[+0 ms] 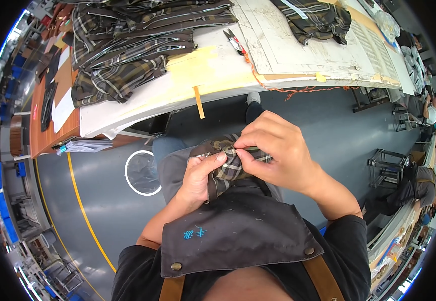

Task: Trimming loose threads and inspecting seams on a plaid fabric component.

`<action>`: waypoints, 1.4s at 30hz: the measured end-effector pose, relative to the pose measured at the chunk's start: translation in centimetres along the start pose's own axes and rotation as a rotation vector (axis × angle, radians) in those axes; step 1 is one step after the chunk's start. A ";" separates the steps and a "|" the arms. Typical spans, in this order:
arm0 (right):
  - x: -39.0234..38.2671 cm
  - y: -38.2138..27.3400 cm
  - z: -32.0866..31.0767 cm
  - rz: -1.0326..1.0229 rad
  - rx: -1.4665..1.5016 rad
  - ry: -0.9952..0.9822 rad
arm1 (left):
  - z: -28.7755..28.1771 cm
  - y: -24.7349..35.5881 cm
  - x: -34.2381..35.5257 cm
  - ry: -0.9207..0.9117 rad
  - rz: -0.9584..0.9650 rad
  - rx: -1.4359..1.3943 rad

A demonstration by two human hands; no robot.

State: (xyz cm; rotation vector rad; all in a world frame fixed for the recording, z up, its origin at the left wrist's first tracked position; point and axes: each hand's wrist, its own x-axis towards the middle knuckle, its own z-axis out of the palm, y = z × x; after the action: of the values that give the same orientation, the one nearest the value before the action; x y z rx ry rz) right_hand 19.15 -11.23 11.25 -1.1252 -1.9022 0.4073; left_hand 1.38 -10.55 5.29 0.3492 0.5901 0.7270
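In my lap lies a dark plaid garment piece (229, 168) with a zipper edge showing beside my left thumb. My left hand (200, 175) is closed on the cloth, its thumb pressed on top. Just right of that thumb, my right hand (273, 145) pinches with thumb and forefinger at the same cloth. Whatever sits between those fingertips, if anything beyond fabric, is too small to make out. The lower part of the garment is hidden by my hands and the grey apron (238, 231).
Ahead stands a white worktable (213, 75) with a pile of plaid garments (127, 45) at left and another plaid garment (318, 20) at right. Thread snips (234, 42) on an orange cord (258, 75) lie near its edge. A white-rimmed bin (143, 173) stands on the floor. Other people sit far right.
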 end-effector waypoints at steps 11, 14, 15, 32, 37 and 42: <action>0.1 -0.4 -0.4 -0.090 -0.139 -0.072 | -0.1 -0.1 -0.2 0.020 0.021 0.061; 0.1 -0.4 -0.6 -0.108 -0.151 -0.121 | -0.2 -0.1 -0.1 0.012 0.035 0.069; 0.1 -0.4 -0.7 -0.109 -0.151 -0.121 | -0.2 -0.1 -0.1 0.012 0.036 0.070; 0.3 -0.2 -1.0 -0.056 -0.113 -0.194 | -0.1 -0.1 0.0 0.043 0.088 0.128; 0.1 -0.1 -0.4 -0.091 -0.197 -0.156 | 0.0 -0.3 0.2 0.080 0.113 0.166; 0.4 -0.3 -0.1 -0.108 -0.218 -0.124 | 0.3 0.2 0.1 0.089 0.101 0.130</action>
State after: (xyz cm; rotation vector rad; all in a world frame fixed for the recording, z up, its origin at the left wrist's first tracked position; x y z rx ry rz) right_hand 18.95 -11.05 11.74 -1.1530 -2.1456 0.2178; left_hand 1.53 -10.39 5.55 0.4717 0.7096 0.8056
